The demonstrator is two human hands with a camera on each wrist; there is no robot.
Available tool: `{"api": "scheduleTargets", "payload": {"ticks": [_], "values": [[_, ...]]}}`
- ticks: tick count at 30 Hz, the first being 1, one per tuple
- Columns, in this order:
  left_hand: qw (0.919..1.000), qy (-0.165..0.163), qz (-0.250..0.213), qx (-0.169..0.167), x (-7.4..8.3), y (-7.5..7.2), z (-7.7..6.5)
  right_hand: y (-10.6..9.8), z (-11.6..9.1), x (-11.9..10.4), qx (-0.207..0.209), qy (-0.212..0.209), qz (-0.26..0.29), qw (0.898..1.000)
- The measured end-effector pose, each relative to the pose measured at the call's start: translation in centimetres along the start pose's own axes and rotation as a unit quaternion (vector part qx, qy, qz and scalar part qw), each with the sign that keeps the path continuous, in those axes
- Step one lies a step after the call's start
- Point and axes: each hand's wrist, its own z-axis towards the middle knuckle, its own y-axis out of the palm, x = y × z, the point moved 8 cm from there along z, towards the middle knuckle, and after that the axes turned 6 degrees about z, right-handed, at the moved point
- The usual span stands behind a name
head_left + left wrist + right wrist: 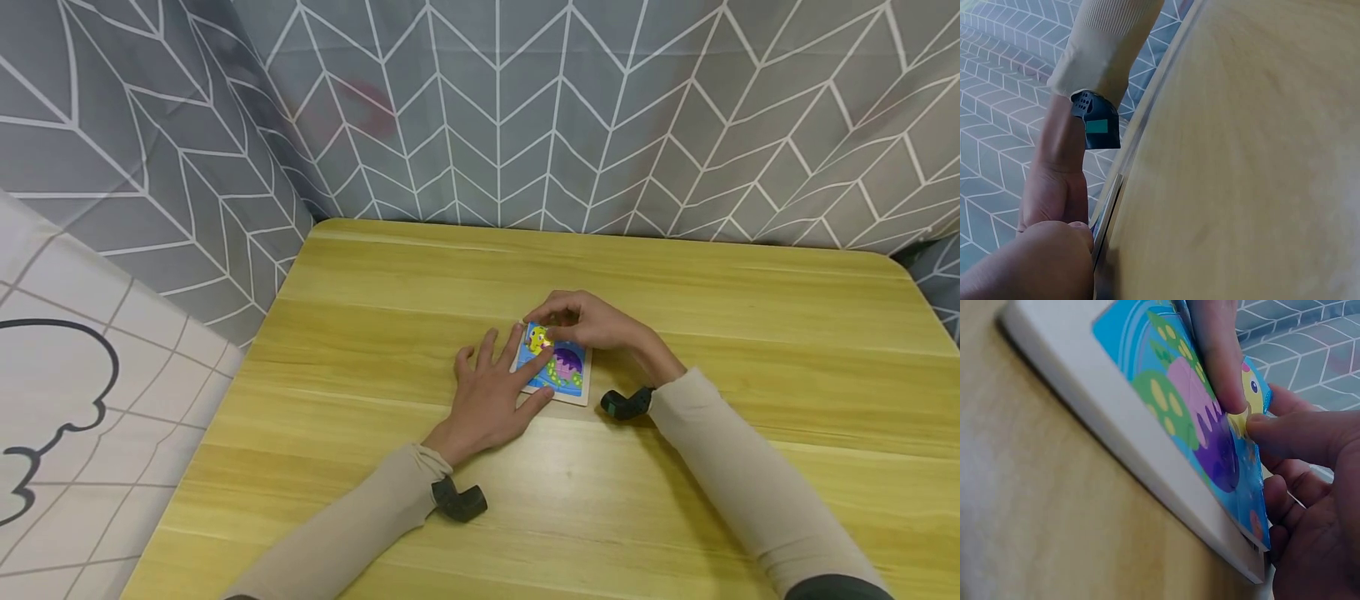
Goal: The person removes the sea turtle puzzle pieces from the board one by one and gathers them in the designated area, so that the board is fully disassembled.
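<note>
A small jigsaw puzzle (567, 362) in a pale wooden frame (1116, 447) lies on the table, picturing a sea turtle with a yellow head and purple shell on blue. Fingers spread, my left hand (489, 398) rests across its left and lower part, one finger on the picture near the yellow head. At the upper edge, my right hand (600, 323) pinches the puzzle piece (1255, 384) with the yellow head; in the right wrist view it looks slightly tilted from the rest. Its far side is hidden by the fingers. In the left wrist view the puzzle shows only edge-on.
The wood-grain table (750, 350) extends around the puzzle on every side. Grey patterned curtains (525, 117) hang behind it, and a white cloth (60, 417) is at the left. A dark wrist device (459, 502) sits at the left cuff, another (626, 404) at the right.
</note>
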Motion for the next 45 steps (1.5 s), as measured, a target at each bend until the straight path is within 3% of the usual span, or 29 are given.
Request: {"api": "scheduleTargets", "payload": {"ticks": [22,34,45], "values": [[1.0000,0.000,-0.007,0.000,-0.08,-0.16,-0.01,0.55,0.06,-0.14,0.020,-0.006,0.012,1.000],[1.0000,0.002,-0.004,-0.003,-0.04,-0.07,0.01,0.67,-0.15,-0.27,0.036,-0.044,-0.003,0.998],[1.0000,-0.001,0.000,-0.003,0.02,-0.05,0.08,0.30,-0.23,0.34,0.078,-0.031,0.022,0.996]]}}
